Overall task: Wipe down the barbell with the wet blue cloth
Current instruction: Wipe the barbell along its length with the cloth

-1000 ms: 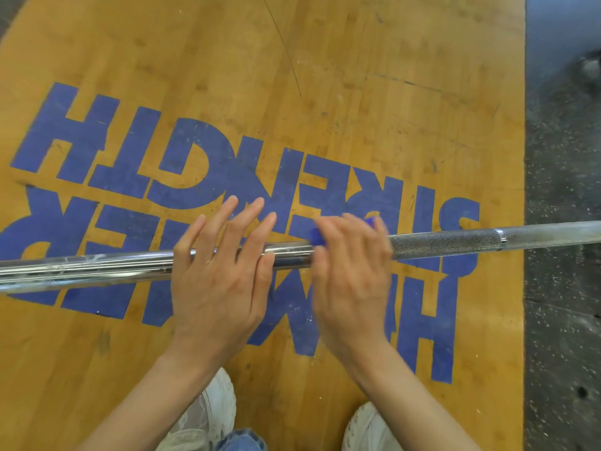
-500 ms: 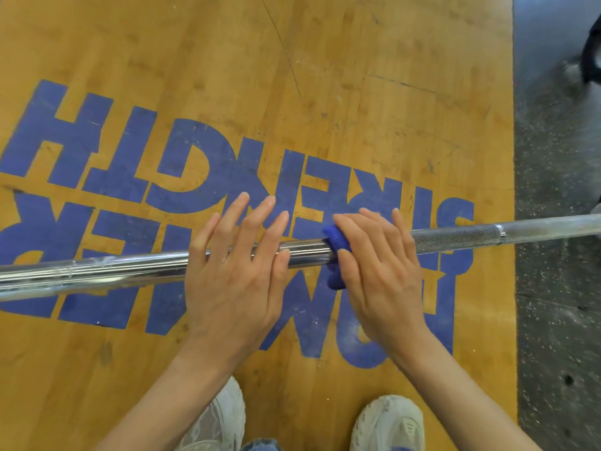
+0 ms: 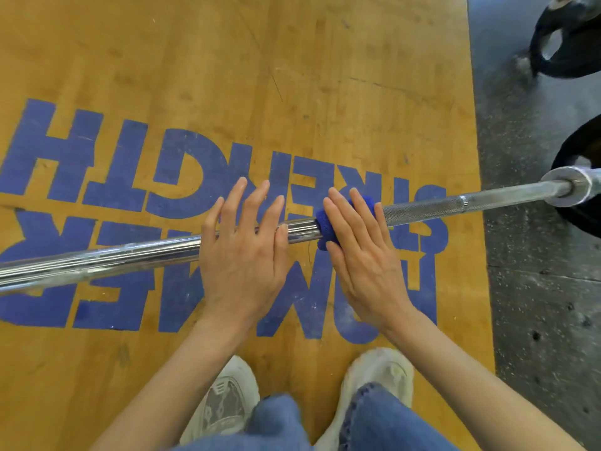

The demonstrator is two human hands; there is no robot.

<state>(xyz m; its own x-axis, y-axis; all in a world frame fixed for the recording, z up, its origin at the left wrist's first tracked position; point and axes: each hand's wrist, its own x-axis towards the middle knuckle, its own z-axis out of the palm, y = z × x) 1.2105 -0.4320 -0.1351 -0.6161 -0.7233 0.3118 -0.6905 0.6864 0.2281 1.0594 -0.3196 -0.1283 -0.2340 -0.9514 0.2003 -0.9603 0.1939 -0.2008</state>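
**Kid:** Why is your hand flat on that long shiny silver metal barbell (image 3: pixel 136 255)?

**Me:** That is my left hand (image 3: pixel 242 255). Its fingers are straight and spread, and they press down on the smooth part of the bar. I think that stops it from rolling while I rub.

**Kid:** And the other hand?

**Me:** My right hand (image 3: pixel 364 255) lies over the small fuzzy wet blue cloth (image 3: pixel 322 222). The fingers are straight too, not clenched. They push the cloth onto the bar. The cloth wraps over the bar, just right of my left hand.

**Kid:** Where does the bar go?

**Me:** It runs from the left side, across the yellow wooden floor with big blue letters (image 3: pixel 325 76), to the right. Far right there is a rough grey part of the bar, then a black round weight plate (image 3: pixel 582 219) on the end.

**Kid:** Is the rough part clean?

**Me:** I cannot tell. I guess the cloth should slide that way next, with a hard push, since rough metal may snag the cloth.
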